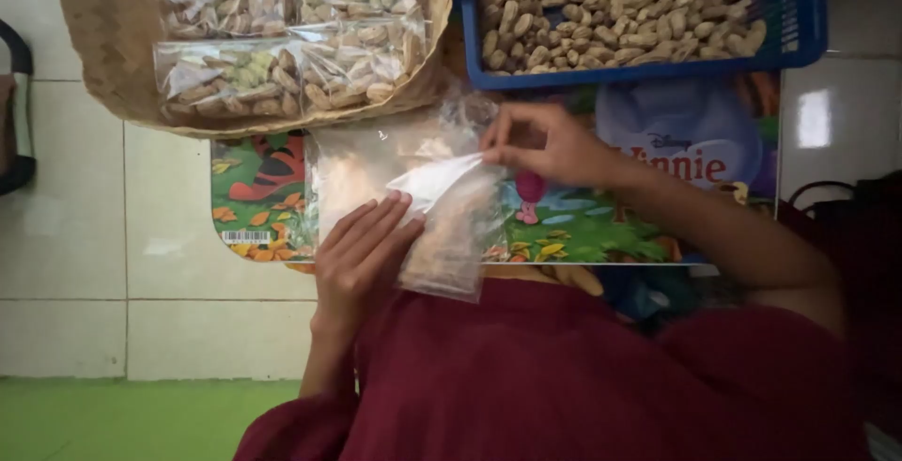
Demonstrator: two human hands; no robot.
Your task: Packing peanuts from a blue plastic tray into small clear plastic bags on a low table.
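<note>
A small clear plastic bag (pixel 449 235) partly filled with peanuts is held between the two hands, just above the dark red garment (pixel 564 376) worn by the person. The left hand (pixel 362 254) is laid against the bag's left side, its fingers (pixel 381 221) stretched out nearly straight and pressed flat on the plastic, so the bag is supported rather than clenched. The right hand (pixel 545 146) is placed at the bag's upper right, where the open mouth of the bag is pinched between thumb and fingertips; the remaining fingers are curled loosely. The bag thus hangs from the right hand's pinch and leans on the left hand, with its filled lower end nearest the person's body.

Beneath the bag, a flat stack of empty clear bags (pixel 376 156) is spread on a colourful cartoon-printed board (pixel 583 226), which lies on a pale tiled floor (pixel 75 235). Farther off on the left, a woven basket tray (pixel 103 29) is seen, in which four sealed packets of peanuts (pixel 282 38) are laid in two rows. Farther off on the right, a blue plastic crate (pixel 799 29) is filled with loose unshelled peanuts (pixel 611 5). The crate is just beyond the right hand, and the basket lies well beyond the left hand.
</note>
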